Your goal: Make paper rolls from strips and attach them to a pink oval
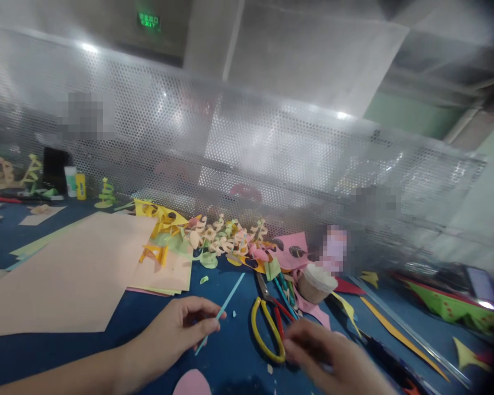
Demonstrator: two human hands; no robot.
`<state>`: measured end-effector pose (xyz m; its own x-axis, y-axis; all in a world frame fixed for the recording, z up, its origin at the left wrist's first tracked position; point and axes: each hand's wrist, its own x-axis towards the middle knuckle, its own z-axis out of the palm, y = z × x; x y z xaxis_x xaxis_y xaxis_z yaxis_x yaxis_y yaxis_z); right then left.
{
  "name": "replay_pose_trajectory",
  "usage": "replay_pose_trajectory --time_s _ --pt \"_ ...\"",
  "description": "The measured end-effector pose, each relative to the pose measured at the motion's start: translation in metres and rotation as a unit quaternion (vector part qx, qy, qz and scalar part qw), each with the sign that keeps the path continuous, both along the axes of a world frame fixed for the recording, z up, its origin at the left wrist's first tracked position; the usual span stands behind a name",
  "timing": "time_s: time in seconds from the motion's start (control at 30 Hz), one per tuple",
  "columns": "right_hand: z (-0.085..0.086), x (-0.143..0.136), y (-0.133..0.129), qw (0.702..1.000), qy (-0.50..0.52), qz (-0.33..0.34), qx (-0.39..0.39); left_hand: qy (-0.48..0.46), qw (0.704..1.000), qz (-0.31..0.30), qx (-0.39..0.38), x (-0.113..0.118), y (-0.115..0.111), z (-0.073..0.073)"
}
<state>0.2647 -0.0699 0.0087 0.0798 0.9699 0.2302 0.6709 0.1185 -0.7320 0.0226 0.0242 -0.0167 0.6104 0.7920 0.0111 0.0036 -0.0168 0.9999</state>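
Note:
My left hand [185, 326] is closed, pinching a thin light-blue paper strip [231, 294] between thumb and fingers. The strip slants up to the right above the dark blue tabletop. A pair of scissors [256, 332] with yellow and red handles lies just right of the strip, blades pointing away from me. My right hand [325, 351] is at the right edge of the scissors' handles, smeared by motion. Whether it touches them or holds anything, I cannot tell. A pink rounded paper piece [192, 383] lies at the bottom edge.
Large pale paper sheets [74, 269] cover the left side. Curled paper cutouts [222, 236] are heaped at the back, beside a white-lidded tub [316, 282]. Glue [71, 181] stands far left. An orange strip [403, 334] lies right. A perforated metal screen [247, 159] rises behind.

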Motion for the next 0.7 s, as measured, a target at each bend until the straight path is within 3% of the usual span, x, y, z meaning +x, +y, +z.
replay_pose_trajectory --time_s 0.1,0.2,0.47,0.7 --pt "0.006 -0.064 0.032 0.989 0.11 0.095 -0.032 -0.011 1.0 0.007 -0.004 -0.001 0.001 0.001" --pt "0.0 -0.089 0.05 0.97 0.208 0.118 -0.034 -0.035 0.999 0.011 -0.011 0.0 0.004 0.0" --pt "-0.026 -0.09 0.059 0.939 0.327 0.108 -0.015 -0.026 0.999 0.015 0.011 0.002 0.006 -0.004" --pt "-0.029 -0.092 0.054 0.92 0.374 0.119 -0.01 0.009 0.998 0.017 0.057 0.0 -0.003 0.002"
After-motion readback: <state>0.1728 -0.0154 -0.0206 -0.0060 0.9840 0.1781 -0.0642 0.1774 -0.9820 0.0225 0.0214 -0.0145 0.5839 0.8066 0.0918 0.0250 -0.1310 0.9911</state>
